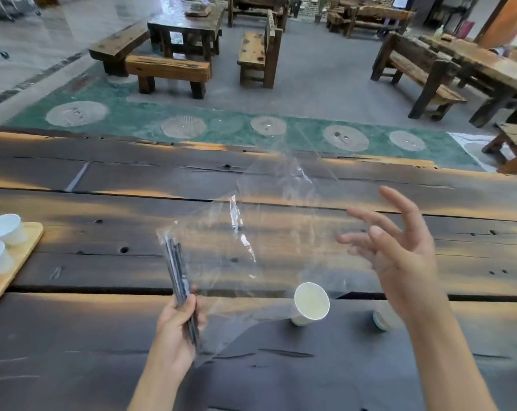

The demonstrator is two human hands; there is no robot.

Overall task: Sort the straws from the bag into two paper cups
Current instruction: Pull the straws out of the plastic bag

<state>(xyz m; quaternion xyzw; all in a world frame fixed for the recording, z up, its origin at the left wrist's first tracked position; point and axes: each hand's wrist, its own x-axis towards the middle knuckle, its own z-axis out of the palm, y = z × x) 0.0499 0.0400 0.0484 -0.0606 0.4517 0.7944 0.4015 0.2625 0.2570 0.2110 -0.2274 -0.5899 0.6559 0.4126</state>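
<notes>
My left hand (178,324) grips a bundle of dark straws (177,268) together with one edge of a large clear plastic bag (269,232), which billows up and to the right over the table. My right hand (399,247) hovers open with spread fingers at the bag's right side, and whether it touches the film is unclear. A white paper cup (310,304) stands upright on the dark wooden table (73,336) below the bag. A second paper cup (381,320) stands to its right, partly hidden behind my right wrist.
A light wooden tray (17,262) with two white cups (2,229) sits at the table's left edge. Beyond the table's far edge lie a green mat, wooden benches (168,69) and more tables.
</notes>
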